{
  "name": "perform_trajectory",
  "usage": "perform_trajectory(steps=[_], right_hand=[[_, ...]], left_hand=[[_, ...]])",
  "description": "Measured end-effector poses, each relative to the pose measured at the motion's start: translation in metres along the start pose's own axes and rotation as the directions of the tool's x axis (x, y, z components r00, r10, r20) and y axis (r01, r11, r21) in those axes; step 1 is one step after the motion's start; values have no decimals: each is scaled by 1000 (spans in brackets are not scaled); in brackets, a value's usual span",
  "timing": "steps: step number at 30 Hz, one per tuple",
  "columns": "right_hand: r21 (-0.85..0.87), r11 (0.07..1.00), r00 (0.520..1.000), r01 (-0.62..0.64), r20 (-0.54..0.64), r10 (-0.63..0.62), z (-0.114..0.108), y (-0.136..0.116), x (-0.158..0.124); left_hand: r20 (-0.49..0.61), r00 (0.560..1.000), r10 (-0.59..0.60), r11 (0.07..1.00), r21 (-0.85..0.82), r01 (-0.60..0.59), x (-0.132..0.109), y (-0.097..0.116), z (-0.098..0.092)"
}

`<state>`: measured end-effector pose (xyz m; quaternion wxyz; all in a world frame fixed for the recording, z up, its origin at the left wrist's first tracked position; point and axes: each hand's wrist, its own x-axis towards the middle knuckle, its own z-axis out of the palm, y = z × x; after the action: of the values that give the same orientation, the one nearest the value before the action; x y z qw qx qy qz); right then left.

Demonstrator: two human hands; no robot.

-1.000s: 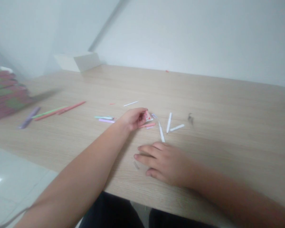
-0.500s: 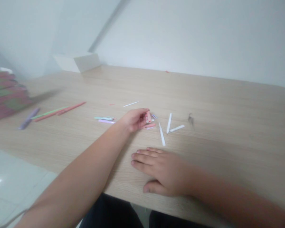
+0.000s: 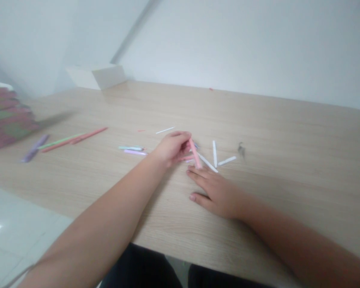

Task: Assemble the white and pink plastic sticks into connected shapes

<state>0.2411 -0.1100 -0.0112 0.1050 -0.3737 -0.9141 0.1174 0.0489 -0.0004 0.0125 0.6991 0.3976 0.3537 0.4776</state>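
Note:
My left hand (image 3: pixel 171 147) is curled in a pinch over the middle of the wooden table (image 3: pixel 282 136), with a small pink rolled paper piece (image 3: pixel 194 157) slanting down from its fingertips. My right hand (image 3: pixel 216 189) lies flat just below it with fingers stretched out, their tips touching the lower end of the pink piece. Three thin white paper sticks (image 3: pixel 215 153) lie on the table right of both hands.
Green and lilac short strips (image 3: pixel 132 150) lie left of my left hand. Long pink, green and purple strips (image 3: pixel 73 140) lie farther left. A pink-green paper stack (image 3: pixel 7 122) sits at the left edge, a white box (image 3: pixel 97 77) at the back, a dark scrap (image 3: pixel 241 150) right.
My right hand slid up the table from the near edge to the pink piece. My left hand turned the pink piece from a folded clump into a slanting stick shape.

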Motion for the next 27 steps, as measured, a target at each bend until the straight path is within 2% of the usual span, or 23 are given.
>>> perform_trajectory(steps=[2,5,11,19,23,25,27], right_hand=[[-1,1000,1000,-22,-11,22,0,0,0],[-7,999,999,-37,-10,37,0,-1,0],[-17,1000,999,-18,-37,17,3,3,-1],[-12,1000,1000,-18,-24,17,1,2,0],[-3,1000,999,3,-45,-3,2,3,0],[-8,1000,999,6,-52,-7,3,4,0],[-26,1000,999,-2,-44,1,4,4,-1]], left_hand=[[-63,989,136,990,38,-134,-1,1,4],[-121,960,252,962,135,-236,-1,0,7],[-93,905,415,884,278,-376,-1,-1,9],[-89,839,537,828,247,-504,-12,7,18],[-138,808,573,811,240,-534,-16,9,20],[-125,809,574,804,276,-527,-18,9,21],[-53,834,550,796,335,-504,-19,7,21]])
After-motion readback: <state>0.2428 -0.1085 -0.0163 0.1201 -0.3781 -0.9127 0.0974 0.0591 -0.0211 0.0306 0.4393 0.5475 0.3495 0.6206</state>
